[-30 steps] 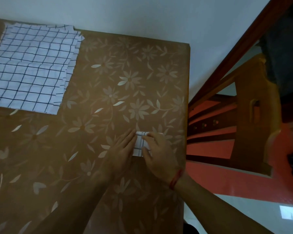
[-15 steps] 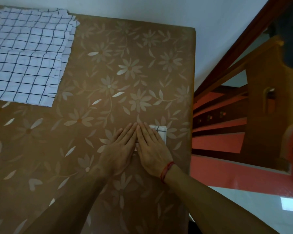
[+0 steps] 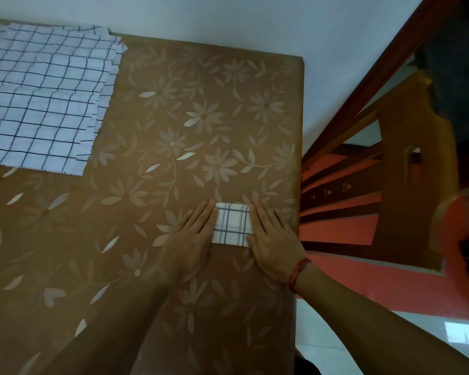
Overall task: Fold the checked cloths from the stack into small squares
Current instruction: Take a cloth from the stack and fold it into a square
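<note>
stack of checked cloths (image 3: 38, 101): unfolded thin white fabric with a dark grid, edges slightly offset, lying well beyond the fingertips at far left. left hand (image 3: 192, 236): flat, palm down, fingers pressed together, their inner edge touching the folded cloth (image 3: 233, 224). half a second ago both hands met over the cloth and hid it; they have since slid apart, exposing a small, flat, near-square packet between the two sets of fingers. judgement: creases are smoothed and this piece is nearly complete. right hand (image 3: 271, 239): flat, fingers together, bordering the packet. the floral tablecloth (image 3: 173, 117) looks smooth.
</note>
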A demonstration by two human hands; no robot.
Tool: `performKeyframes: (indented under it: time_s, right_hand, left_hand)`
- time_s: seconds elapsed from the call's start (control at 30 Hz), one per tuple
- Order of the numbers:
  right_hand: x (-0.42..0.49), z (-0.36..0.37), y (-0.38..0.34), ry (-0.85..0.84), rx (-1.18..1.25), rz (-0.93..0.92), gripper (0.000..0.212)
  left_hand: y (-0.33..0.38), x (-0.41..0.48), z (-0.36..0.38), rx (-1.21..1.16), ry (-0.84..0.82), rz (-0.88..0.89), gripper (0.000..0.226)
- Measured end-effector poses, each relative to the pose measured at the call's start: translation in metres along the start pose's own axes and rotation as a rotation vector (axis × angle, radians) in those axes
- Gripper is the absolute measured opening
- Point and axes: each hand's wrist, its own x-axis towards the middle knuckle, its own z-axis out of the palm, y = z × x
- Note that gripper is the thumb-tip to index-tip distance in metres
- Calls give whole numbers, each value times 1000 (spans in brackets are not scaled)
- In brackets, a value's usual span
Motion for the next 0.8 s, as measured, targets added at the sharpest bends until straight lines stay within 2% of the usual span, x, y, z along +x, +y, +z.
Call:
performKeyframes:
  time_s: [0.07,0.13,0.2,0.3,0.4,0.43,0.5,0.57,0.67,0.77,0.8]
  right_hand:
    - [-1,-5,-2,-24,5,-14,63]
    - [-1,-13,-1,-51,67,-22,64]
    - [1,-24,-3,-51,219,-5,59]
    - [1,-39,-10,101,549,93,48]
    - [-5,-55,-16,288,832,298,26]
    - [-10,-61,-19,316,968,383,25]
    - [-17,-68,-23,259,1200,563,29]
    - [-20,-62,-25,190,1301,642,34]
    - [-17,-36,-19,126,1360,733,53]
    - [-16,-57,-24,130,1475,745,33]
    - [-15,-63,-24,124,1520,738,33]
  left_hand:
    - [0,2,1,-93,19,-33,60]
    - [4,7,-4,-296,45,-128,57]
    - [14,11,-19,-536,162,-272,49]
    - [30,11,-43,-814,373,-541,29]
    - [33,9,-44,-1065,432,-787,26]
    - [32,8,-41,-1148,432,-826,27]
    - [31,8,-34,-1309,415,-883,26]
    - [30,10,-30,-1417,400,-928,27]
    - [32,12,-28,-1470,375,-931,28]
    - [36,13,-27,-1473,398,-935,26]
    - [38,14,-28,-1477,409,-944,24]
